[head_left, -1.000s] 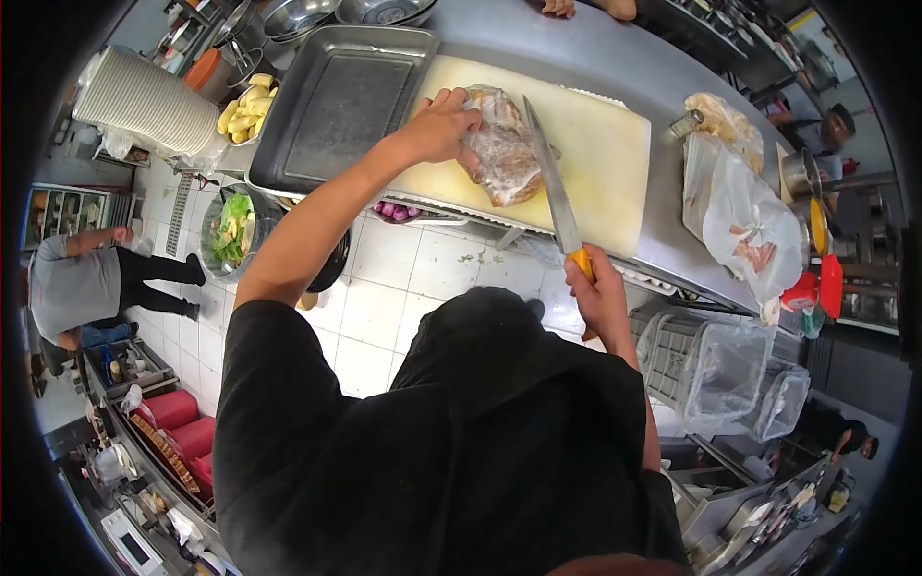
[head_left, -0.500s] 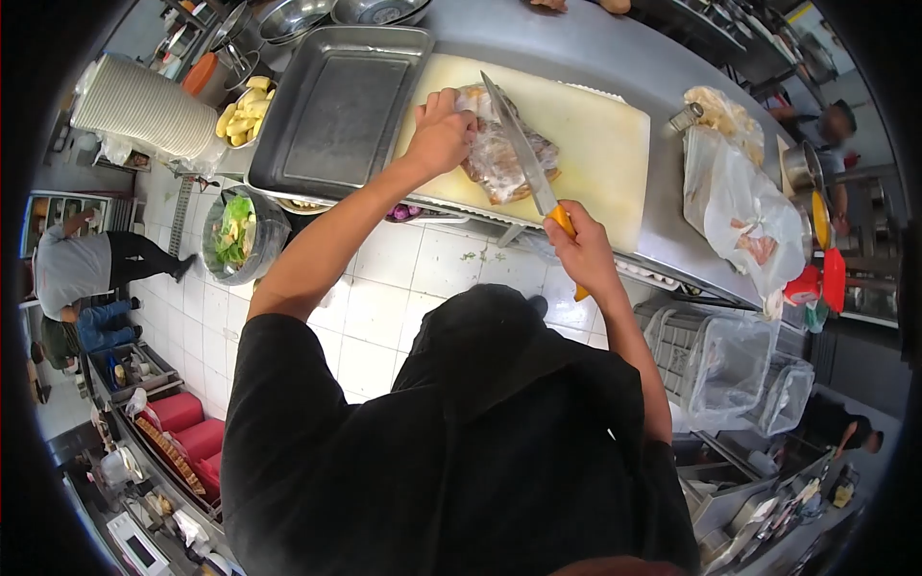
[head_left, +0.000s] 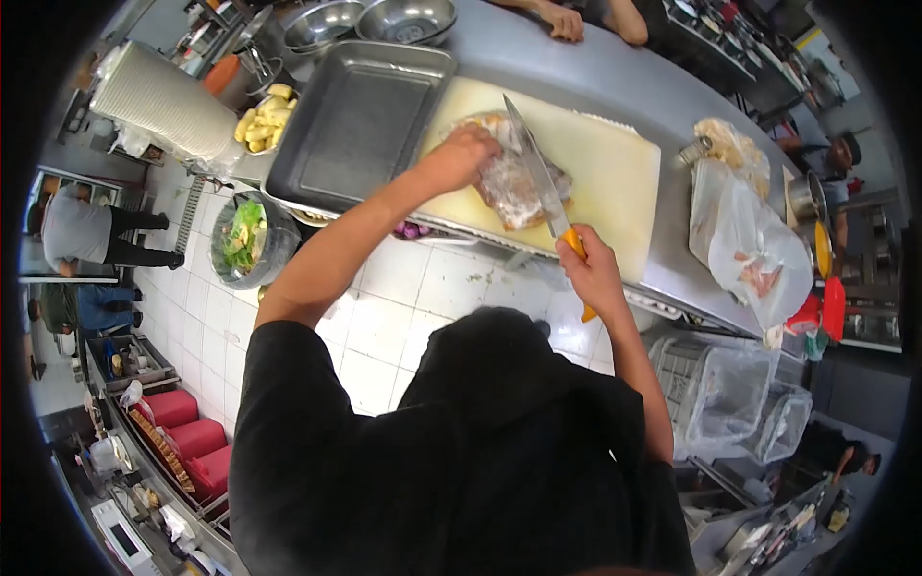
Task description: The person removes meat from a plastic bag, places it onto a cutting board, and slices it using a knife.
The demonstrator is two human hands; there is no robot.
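A pale brown, whitish slab of meat [head_left: 520, 182], seemingly frosted or wrapped in film, lies on the white cutting board [head_left: 615, 182]. My left hand [head_left: 465, 156] grips its upper left side with curled fingers. In my right hand [head_left: 592, 270] is the yellow handle of a large kitchen knife [head_left: 534, 158]. The long blade lies across the right part of the slab, its tip pointing away from me. I cannot tell how deep the edge has gone.
A dark metal tray [head_left: 360, 125] adjoins the board's left side. Beyond are a bowl of peeled yellow pieces [head_left: 265, 120] and stacked white containers [head_left: 158, 101]. Plastic-bagged food [head_left: 754, 230] lies at right. Another person's hand [head_left: 562, 21] rests on the far counter edge.
The view has shifted, so the counter appears lower. More of the other person's arms shows at the far edge. My hands keep their hold on slab and knife.
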